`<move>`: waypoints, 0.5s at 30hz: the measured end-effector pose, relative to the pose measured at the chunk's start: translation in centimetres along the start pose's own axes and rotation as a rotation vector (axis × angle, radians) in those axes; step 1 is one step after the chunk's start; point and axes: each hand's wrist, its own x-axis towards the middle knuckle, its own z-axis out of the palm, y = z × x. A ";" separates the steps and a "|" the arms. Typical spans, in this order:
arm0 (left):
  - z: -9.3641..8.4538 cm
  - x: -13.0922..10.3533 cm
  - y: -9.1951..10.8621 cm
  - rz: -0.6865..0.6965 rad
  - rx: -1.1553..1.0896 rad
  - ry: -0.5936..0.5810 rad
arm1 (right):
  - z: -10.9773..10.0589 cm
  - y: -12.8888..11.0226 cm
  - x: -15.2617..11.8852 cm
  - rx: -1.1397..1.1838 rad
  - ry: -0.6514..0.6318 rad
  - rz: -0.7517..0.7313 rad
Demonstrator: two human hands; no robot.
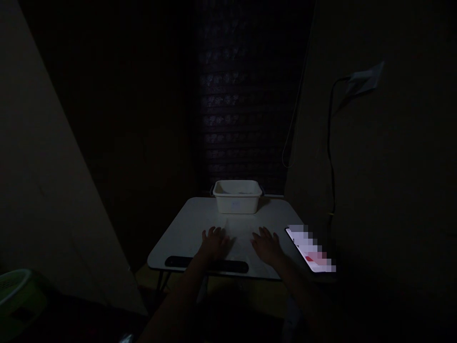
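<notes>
My left hand [215, 243] is over the near middle of a small white folding table [182, 228], fingers spread and holding nothing. To its right, my right hand [266, 245] is also open, with its fingers apart and pointing forward. The dim light leaves it unclear whether the palms touch the tabletop. Beyond both hands, at the table's far edge, stands a white plastic basin [237, 205] with dark side handles. Something pale lies inside it, too dark to name.
A lit screen [303, 247], partly blurred out, lies at the table's right edge. A dark strip [178, 261] runs along the near edge. A cable [329, 143] hangs from a wall outlet [367, 78] at right. A green basket [24, 300] sits at lower left, and blinds [228, 105] hang behind.
</notes>
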 end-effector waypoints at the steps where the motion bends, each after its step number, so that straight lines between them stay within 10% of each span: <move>1: 0.1 0.0 -0.2 0.013 0.000 0.012 | 0.0 -0.1 0.1 0.002 0.009 -0.003; 15: 0.3 0.0 -0.5 0.026 -0.001 -0.003 | 0.1 -0.4 0.2 0.012 -0.017 -0.009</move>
